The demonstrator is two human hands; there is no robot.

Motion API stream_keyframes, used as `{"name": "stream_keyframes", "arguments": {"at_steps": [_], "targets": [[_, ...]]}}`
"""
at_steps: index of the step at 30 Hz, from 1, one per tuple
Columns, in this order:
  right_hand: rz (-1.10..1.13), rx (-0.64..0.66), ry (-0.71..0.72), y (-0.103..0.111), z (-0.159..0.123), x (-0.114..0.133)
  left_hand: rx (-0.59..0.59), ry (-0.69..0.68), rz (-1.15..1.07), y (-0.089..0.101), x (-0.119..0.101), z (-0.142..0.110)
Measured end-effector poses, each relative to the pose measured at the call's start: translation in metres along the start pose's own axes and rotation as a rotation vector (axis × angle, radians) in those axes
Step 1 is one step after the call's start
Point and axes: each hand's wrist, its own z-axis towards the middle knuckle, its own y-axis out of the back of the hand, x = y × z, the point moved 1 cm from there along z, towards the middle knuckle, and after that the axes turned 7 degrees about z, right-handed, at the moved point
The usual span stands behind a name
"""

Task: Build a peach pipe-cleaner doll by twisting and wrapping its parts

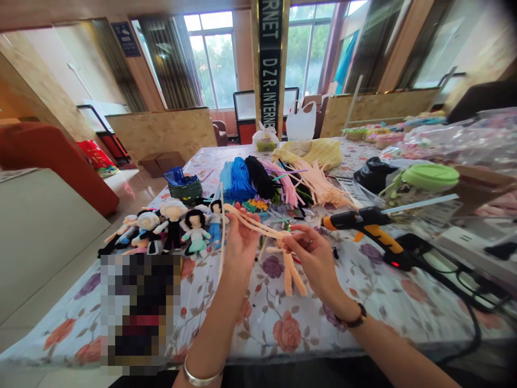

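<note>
Peach pipe cleaners (262, 225) stretch between my two hands above the flowered tablecloth. My left hand (241, 240) is closed around their far end, and one pale stem hangs down beside it. On the other side, the fingertips of my right hand (313, 250) pinch the upper part of a small peach doll body (289, 269), where the stems meet it. Two fuzzy legs dangle from that body, and a short arm sticks out to the left. My right fingers cover part of the join.
Finished dolls (173, 221) lie at the left. Bundles of blue, black and peach pipe cleaners (242, 180) sit behind my hands. A glue gun (367, 229) with its red light on stands at the right, near a green-lidded jar (430, 178). A pixelated patch (139, 312) hides something front left.
</note>
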Motion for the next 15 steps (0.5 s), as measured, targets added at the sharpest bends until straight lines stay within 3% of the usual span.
{"name": "stream_keyframes", "arguments": {"at_steps": [5,15], "targets": [[-0.07,0.044,0.036,-0.001,-0.002,0.005,0.136,0.03,0.016,-0.004,0.02,-0.008],[0.152,0.21,-0.198,0.005,-0.009,-0.005,0.115,0.103,0.013,-0.007,0.027,-0.006]]}}
